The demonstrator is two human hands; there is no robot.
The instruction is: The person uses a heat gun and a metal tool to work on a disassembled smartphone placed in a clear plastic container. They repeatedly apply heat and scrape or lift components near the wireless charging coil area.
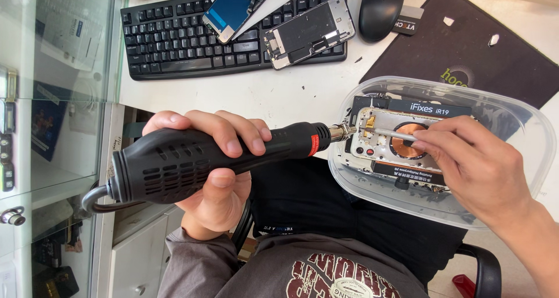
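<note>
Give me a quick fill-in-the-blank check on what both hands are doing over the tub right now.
1. The left hand grips a black hot-air ____.
2. The right hand holds thin metal ____ over the opened phone.
3. The phone lies inside a clear plastic ____.
4. Two phone screens rest on the black ____.

Missing words: gun; tweezers; tub; keyboard
</note>
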